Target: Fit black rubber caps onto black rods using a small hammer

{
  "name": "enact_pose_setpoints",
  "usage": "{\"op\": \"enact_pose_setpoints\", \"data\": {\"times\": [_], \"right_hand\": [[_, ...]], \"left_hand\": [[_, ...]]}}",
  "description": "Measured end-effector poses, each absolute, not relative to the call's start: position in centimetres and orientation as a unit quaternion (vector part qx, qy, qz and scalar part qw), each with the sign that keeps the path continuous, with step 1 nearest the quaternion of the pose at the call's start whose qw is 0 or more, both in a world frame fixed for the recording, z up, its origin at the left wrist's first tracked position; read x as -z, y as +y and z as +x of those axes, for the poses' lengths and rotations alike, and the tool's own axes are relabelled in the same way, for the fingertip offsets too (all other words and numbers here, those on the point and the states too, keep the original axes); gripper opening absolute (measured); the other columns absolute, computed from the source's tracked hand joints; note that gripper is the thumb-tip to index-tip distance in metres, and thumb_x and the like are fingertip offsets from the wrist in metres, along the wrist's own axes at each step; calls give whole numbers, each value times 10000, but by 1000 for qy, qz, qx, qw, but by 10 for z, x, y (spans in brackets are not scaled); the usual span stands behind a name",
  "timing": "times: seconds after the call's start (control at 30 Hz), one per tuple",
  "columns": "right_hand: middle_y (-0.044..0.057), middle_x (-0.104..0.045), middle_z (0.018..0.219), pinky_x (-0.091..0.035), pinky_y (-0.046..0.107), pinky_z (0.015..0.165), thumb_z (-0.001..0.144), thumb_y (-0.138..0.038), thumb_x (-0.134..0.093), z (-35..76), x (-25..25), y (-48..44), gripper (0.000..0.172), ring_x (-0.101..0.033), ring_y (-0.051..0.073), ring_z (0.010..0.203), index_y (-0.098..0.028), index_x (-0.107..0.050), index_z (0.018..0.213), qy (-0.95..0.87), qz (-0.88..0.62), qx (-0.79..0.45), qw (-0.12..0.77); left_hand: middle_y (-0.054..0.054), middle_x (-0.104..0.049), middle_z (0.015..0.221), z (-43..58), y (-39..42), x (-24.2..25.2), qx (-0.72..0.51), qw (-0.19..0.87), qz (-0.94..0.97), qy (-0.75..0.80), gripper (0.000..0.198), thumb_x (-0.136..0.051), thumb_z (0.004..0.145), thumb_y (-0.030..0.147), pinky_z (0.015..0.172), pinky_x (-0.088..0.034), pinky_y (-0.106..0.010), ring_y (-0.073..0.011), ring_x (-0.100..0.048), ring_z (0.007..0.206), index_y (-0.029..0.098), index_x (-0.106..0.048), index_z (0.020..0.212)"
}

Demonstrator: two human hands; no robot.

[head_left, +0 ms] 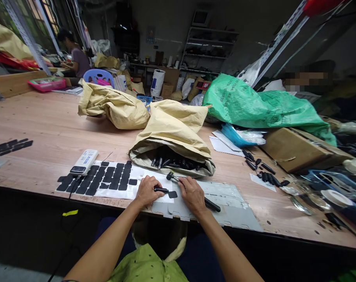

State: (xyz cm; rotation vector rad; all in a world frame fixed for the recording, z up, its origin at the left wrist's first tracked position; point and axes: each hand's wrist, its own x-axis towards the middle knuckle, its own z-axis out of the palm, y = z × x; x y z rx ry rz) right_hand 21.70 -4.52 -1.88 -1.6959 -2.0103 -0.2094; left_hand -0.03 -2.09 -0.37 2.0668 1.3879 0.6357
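My left hand (148,190) is closed round a short black cylindrical part (161,190), its end pointing right over a white sheet (142,175). Just beyond that end lies a dark rounded-square patch (172,194). My right hand (193,194) grips a small hammer (212,204); its black head is raised at the upper left of the fingers, and the handle sticks out below the palm. Behind both hands, an open beige sack (175,129) lies with its mouth toward me, holding several black cylindrical parts (172,160). Under the right hand is a grey board (231,207).
Rows of dark patches (116,176) cover the sheet at left, beside a white cabled device (84,162). Loose black parts (266,178), a cardboard box (301,150) and a green sack (260,105) are at right. Another person (76,58) sits far left.
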Motion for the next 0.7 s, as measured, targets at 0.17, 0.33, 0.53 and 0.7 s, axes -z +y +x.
{"op": "enact_pose_setpoints", "data": {"times": [0.17, 0.33, 0.53, 0.7], "right_hand": [[56, -611, 911, -377, 302, 780, 953, -265, -478, 220, 29, -37, 220, -514, 193, 865, -200, -669, 1040, -739, -623, 79, 246], [45, -595, 905, -358, 302, 772, 935, -263, -509, 216, 25, -38, 179, -502, 193, 870, -217, -659, 1021, -727, -640, 63, 242], [41, -588, 916, -346, 299, 774, 923, -257, -522, 215, 25, -37, 160, -495, 190, 882, -220, -650, 1012, -719, -647, 61, 246], [39, -583, 909, -340, 299, 755, 919, -253, -524, 215, 25, -36, 159, -490, 184, 866, -220, -648, 1013, -720, -645, 61, 251]], "left_hand": [[-10, -654, 827, 0, -21, 4, -238, 283, 774, 514, 108, -766, 710, 280, 829, -381, -360, -220, -533, 904, 218, -706, 776], [-21, -659, 835, -4, -19, 2, -225, 273, 792, 497, 124, -733, 764, 323, 838, -383, -384, -232, -535, 910, 212, -705, 812], [-63, -645, 1108, -2, -60, -3, -240, 279, 831, 416, 136, -749, 769, 339, 943, -401, -440, -272, -529, 1075, 232, -720, 848], [-33, -318, 1571, 5, -118, 25, -208, 225, 889, 340, 162, -780, 736, 337, 1144, -233, -532, -354, -293, 1407, 232, -704, 834]]}}
